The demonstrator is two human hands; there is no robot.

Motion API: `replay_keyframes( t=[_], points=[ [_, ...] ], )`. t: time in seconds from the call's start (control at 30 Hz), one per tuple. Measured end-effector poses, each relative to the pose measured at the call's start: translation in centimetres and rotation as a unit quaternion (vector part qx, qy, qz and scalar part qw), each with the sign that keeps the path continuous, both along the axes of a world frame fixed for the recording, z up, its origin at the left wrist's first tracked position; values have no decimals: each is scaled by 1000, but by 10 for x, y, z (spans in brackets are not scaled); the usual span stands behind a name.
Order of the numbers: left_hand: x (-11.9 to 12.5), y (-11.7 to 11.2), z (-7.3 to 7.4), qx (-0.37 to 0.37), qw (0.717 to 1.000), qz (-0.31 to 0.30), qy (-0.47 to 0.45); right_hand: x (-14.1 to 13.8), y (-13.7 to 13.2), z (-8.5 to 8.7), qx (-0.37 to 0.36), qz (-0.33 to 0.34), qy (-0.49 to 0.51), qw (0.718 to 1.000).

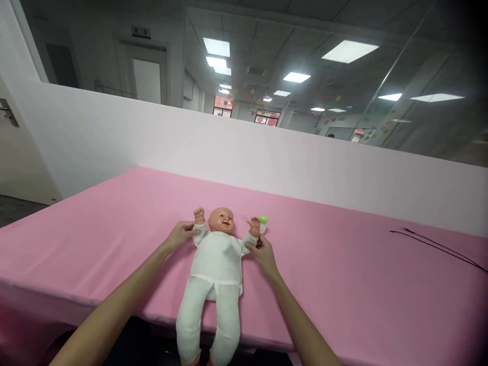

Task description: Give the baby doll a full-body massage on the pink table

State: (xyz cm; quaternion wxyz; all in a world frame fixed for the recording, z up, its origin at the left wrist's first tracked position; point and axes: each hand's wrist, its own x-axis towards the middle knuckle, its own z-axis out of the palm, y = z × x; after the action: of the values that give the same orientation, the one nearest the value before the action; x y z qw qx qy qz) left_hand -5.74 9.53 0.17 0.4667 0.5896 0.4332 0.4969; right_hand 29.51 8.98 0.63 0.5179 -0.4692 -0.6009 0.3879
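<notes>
Both sleeves of the doll pinched, head view: L hand on one, R hand on the other, fingers nearly closed; it lies face-up on pink worktop, lower legs past near edge. I'd use light, equal pressure, w/o knocking the green-lidded cup near R hand.

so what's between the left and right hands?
In the head view, the doll, face up: the left hand is at one sleeve, the right hand at the other.
</notes>
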Motion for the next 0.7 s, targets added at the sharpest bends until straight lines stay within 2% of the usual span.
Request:
replay_keyframes(
  t=[0.07,0.17,0.3,0.4,0.53,0.6,0.7],
  points=[
    [11,14,-4,-16,999,43,9,-6,14,0,-15,-28,-6,999],
    [24,32,-16,-50,995,72,36,-11,28,-9,-47,-52,-59,996],
    [26,38,-22,-69,993,86,53,-9,33,-16,-68,-48,-91,992],
    [16,26,-15,-57,997,47,37,0,26,-7,-48,2,-65,997],
    [-11,1,-10,-3,996,-89,11,17,7,4,-21,93,-40,995],
    [-24,-8,-15,17,989,-147,24,25,-3,0,-11,146,-76,986],
    [-34,-17,-23,18,983,-174,56,32,-15,-13,5,188,-123,974]
  ],
)
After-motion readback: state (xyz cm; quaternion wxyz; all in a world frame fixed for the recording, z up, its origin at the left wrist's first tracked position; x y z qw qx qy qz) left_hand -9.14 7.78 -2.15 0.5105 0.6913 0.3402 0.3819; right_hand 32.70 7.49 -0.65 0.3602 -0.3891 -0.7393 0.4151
